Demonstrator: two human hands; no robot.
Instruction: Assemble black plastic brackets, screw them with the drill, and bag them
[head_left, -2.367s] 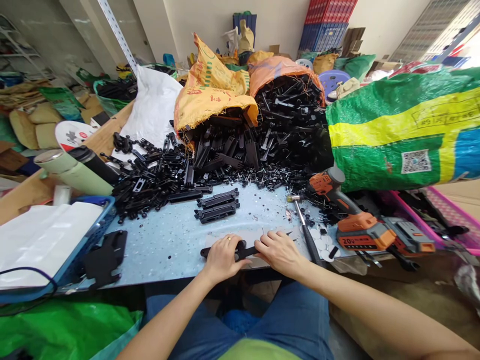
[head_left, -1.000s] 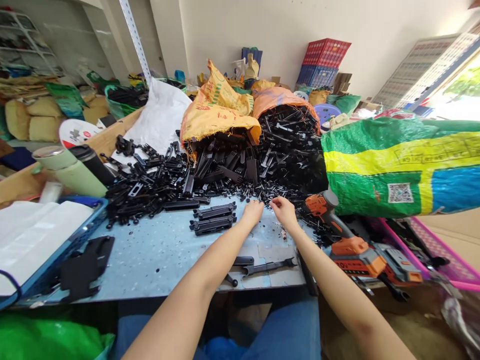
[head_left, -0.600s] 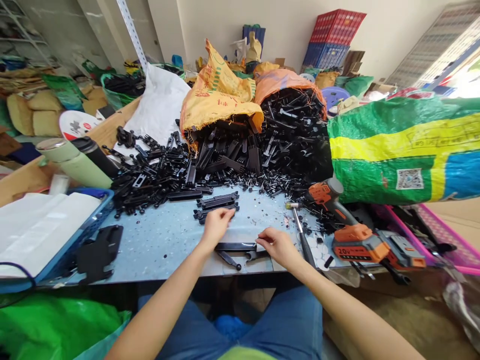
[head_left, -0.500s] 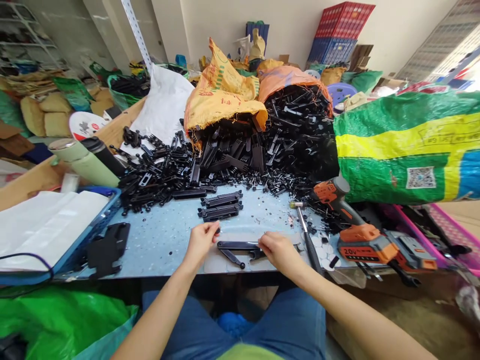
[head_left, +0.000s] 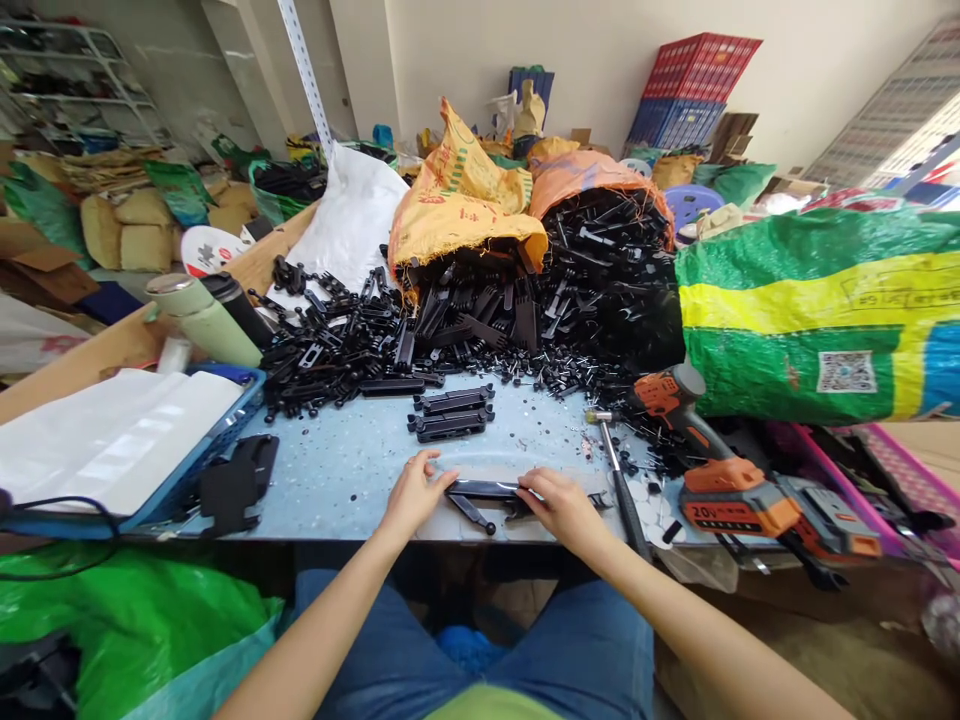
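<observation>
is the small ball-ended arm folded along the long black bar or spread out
Spread out: the ball-ended arm slants away from the long black bar, leaving a gap that widens toward its ball tip.

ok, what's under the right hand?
A black bar runs in under the right hand; its right end is covered. A dark claw shows left of the hand, a dark tip right; between is hidden, can't tell if they're one part.
</observation>
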